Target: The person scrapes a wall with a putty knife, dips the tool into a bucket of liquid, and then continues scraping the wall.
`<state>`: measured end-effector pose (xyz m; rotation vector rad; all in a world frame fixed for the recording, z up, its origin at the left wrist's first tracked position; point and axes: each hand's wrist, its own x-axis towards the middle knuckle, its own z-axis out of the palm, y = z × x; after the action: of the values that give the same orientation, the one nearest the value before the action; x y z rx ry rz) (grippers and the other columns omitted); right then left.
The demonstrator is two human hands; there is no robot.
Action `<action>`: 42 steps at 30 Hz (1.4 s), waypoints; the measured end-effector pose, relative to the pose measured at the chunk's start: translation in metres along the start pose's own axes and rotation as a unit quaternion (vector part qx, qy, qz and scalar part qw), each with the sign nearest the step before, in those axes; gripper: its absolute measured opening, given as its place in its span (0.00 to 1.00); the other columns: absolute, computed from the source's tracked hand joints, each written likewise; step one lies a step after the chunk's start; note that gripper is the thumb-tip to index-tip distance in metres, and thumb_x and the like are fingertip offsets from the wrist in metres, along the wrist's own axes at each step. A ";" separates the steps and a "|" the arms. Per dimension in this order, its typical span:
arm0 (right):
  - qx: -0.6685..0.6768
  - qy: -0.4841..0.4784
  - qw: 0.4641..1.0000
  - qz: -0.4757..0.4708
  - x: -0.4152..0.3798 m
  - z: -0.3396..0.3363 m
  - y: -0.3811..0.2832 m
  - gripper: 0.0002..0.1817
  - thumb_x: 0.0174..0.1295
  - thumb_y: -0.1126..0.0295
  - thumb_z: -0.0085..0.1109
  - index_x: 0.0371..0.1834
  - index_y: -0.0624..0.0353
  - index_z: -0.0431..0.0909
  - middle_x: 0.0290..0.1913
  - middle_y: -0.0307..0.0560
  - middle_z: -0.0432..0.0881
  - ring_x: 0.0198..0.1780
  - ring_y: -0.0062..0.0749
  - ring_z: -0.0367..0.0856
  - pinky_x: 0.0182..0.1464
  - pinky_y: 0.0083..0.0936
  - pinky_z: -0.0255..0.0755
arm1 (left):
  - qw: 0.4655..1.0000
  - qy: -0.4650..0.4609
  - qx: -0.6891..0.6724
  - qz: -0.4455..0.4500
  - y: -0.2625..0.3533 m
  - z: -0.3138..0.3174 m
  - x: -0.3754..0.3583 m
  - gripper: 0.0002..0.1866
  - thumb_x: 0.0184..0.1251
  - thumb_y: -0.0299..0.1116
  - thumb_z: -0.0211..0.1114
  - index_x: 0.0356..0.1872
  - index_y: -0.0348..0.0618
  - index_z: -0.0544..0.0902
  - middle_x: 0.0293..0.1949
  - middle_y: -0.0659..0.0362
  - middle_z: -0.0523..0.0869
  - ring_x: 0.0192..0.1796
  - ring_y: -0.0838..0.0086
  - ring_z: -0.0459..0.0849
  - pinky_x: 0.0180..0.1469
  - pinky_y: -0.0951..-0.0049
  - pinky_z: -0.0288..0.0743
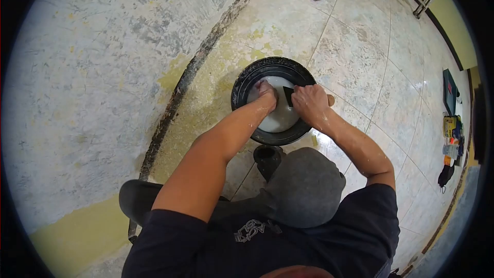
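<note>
Basin (272, 138): open from above along its far rim, and on the near side between the forearms. Centre tight: left hand (266, 95) and the blade of the scraper (288, 97) sit just apart, slim gap between. Right hand (311, 105), closed round the scraper, bars the right side; wooden handle (331, 100) juts past the rim. Near approach crowded by grey-clad knee (309, 185) and a dark hollow object (266, 160), poorly seen, possibly footwear. Left: floor runs to dark strip (193, 72). Right: wide tiled floor (386, 118) as far as a row of items (451, 124).
</note>
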<state>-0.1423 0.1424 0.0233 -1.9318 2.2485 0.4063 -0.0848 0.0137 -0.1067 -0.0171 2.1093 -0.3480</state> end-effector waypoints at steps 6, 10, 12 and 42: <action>0.018 0.049 0.999 0.008 -0.027 -0.014 0.009 0.17 0.60 0.70 0.51 0.50 0.63 0.80 0.23 0.45 0.83 0.27 0.35 0.85 0.26 0.29 0.72 | 0.995 0.051 -0.082 -0.034 0.010 0.023 0.039 0.14 0.66 0.39 0.60 0.50 0.59 0.86 0.52 0.69 0.85 0.56 0.75 0.82 0.52 0.69 0.75; 0.029 -0.011 0.999 -0.013 -0.040 -0.048 0.024 0.31 0.58 0.74 0.47 0.69 0.65 0.65 0.32 0.53 0.82 0.33 0.40 0.84 0.32 0.33 0.76 | 0.995 0.037 -0.083 -0.031 0.004 0.019 0.034 0.15 0.69 0.38 0.56 0.53 0.55 0.84 0.52 0.64 0.86 0.56 0.75 0.82 0.53 0.73 0.76; 0.012 0.027 0.999 -0.045 -0.044 -0.065 0.025 0.30 0.57 0.74 0.47 0.67 0.65 0.67 0.31 0.51 0.82 0.33 0.40 0.84 0.33 0.33 0.76 | 0.998 0.035 -0.051 -0.034 0.005 0.010 0.022 0.16 0.70 0.38 0.55 0.54 0.53 0.83 0.52 0.62 0.85 0.55 0.75 0.83 0.52 0.74 0.76; -0.045 0.079 0.985 -0.145 -0.003 -0.109 -0.026 0.33 0.54 0.73 0.51 0.68 0.62 0.65 0.37 0.52 0.83 0.35 0.42 0.84 0.38 0.36 0.77 | 0.968 0.173 -0.179 -0.033 0.031 0.019 0.002 0.15 0.67 0.36 0.57 0.50 0.51 0.85 0.50 0.60 0.86 0.53 0.70 0.84 0.50 0.71 0.77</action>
<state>-0.1097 0.1092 0.1251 -2.3705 2.0197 0.3292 -0.0659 0.0384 -0.1256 -0.2555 2.4987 0.0004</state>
